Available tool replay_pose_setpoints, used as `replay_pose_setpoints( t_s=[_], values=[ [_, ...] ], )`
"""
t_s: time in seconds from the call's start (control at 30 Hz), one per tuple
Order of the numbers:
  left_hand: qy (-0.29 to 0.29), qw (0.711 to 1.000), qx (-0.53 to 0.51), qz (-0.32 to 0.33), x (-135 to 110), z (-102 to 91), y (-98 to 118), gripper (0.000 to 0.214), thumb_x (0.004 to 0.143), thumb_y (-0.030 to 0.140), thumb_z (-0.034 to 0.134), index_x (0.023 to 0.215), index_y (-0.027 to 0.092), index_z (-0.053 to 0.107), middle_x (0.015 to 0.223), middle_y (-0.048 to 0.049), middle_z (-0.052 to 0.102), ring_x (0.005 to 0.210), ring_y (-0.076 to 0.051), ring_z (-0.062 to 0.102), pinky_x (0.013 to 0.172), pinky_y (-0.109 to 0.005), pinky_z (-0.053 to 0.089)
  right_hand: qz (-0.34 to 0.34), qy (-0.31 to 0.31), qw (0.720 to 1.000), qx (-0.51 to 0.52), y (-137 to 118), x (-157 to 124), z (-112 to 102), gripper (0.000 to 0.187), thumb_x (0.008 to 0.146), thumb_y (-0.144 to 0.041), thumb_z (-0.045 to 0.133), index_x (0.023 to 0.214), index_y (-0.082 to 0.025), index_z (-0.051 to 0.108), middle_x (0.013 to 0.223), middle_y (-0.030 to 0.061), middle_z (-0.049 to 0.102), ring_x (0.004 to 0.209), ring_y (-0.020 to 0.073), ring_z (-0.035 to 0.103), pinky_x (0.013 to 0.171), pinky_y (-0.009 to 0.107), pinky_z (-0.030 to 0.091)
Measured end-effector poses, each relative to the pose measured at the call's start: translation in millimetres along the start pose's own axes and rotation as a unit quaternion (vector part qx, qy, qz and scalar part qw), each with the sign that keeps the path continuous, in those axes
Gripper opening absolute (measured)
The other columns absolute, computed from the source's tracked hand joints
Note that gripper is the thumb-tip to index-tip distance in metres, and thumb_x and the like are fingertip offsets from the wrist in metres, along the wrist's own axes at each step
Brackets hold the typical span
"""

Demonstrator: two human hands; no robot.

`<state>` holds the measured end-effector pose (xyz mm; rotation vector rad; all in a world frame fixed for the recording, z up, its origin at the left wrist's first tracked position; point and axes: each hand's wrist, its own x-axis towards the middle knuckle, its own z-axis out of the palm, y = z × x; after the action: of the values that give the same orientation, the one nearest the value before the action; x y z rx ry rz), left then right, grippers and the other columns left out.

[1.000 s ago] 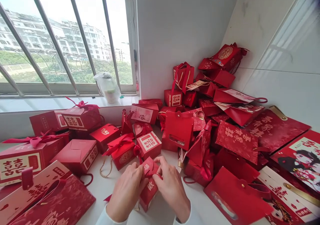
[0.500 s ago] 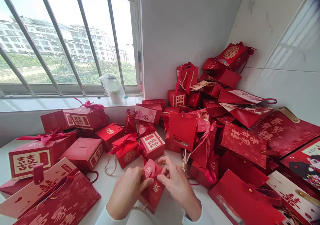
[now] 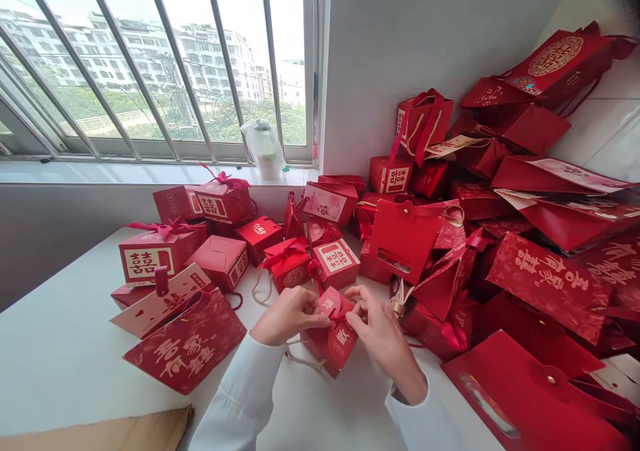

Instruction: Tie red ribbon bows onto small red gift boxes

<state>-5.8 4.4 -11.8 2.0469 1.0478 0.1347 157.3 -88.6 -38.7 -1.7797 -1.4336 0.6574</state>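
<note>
As both forearms [image 3: 239,391] angle inward, the left hand [image 3: 289,315] and right hand [image 3: 381,334] pinch a red ribbon [image 3: 342,317] — grips nearly shut.

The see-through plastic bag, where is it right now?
The plastic bag stands on the windowsill in the head view, above the red gift boxes.

A white desk [image 3: 60,357] runs beneath the window, with red packaging crowding its back and right side. Gift boxes [image 3: 223,262] stand in a loose row toward the back, one with a cream double-happiness panel [image 3: 147,261]. Flat printed red paper bags [image 3: 185,341] lie at the near left. A small red gift box [image 3: 330,347] sits toward the front, a twisted rope handle [image 3: 307,363] just beside it, and a large red flap-top bag [image 3: 530,391] rests at the right. A flat tan piece [image 3: 95,437] lies at the near corner.
</note>
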Motion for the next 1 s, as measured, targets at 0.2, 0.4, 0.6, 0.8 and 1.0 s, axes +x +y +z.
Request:
replay_pose_setpoints(
  t_s=[0.2,0.4,0.6,0.8,1.0],
  values=[
    [-0.005,1.000,0.000,0.004,-5,-7.5,0,0.035,0.065,0.043,0.067,0.054,0.015,0.048,0.050,0.0049,0.041,0.053,-0.009,0.031,0.047,-0.022,0.021,-0.021,0.017,0.997,-0.068,-7,-5,5,0.026,0.077,-0.017,0.042,0.098,-0.025,0.055,0.060,-0.0057,0.058,0.055,0.0148,0.054,0.055,0.024,0.032],
    [-0.026,1.000,-0.006,0.002,-7,-10.0,-4,0.032,0.066,0.042,0.066,0.055,0.014,0.056,0.050,0.0039,0.044,0.052,-0.008,0.033,0.047,-0.022,0.022,-0.029,0.045,0.997,-0.053,-7,-8,6,0.028,0.077,-0.019,0.041,0.102,-0.024,0.053,0.057,-0.0066,0.055,0.052,0.0146,0.051,0.052,0.023,0.031],
    [-0.011,0.997,-0.073,0.033,-6,-7.1,2,0.039,0.063,0.048,0.069,0.054,0.015,0.051,0.048,0.0056,0.039,0.049,-0.007,0.031,0.046,-0.021,0.022,-0.032,0.064,0.997,-0.003,-7,-10,-4,0.028,0.080,-0.023,0.042,0.107,-0.021,0.049,0.058,-0.0071,0.053,0.054,0.0140,0.051,0.058,0.024,0.036],
    [0.033,0.990,-0.123,0.058,-4,3.1,12,0.036,0.068,0.047,0.064,0.058,0.015,0.050,0.049,0.0059,0.037,0.050,-0.007,0.029,0.045,-0.021,0.020,-0.043,0.105,0.993,0.030,-11,-4,-19,0.029,0.082,-0.026,0.045,0.110,-0.021,0.048,0.063,-0.0062,0.057,0.062,0.0148,0.055,0.062,0.024,0.038],
    [-0.001,0.997,-0.073,0.037,-1,22.0,15,0.030,0.070,0.041,0.061,0.057,0.015,0.051,0.049,0.0037,0.047,0.049,-0.009,0.041,0.048,-0.021,0.027,-0.025,0.045,0.999,0.015,4,-9,-20,0.026,0.082,-0.028,0.045,0.106,-0.020,0.052,0.063,-0.0040,0.058,0.060,0.0163,0.056,0.058,0.026,0.037]
  ],
)
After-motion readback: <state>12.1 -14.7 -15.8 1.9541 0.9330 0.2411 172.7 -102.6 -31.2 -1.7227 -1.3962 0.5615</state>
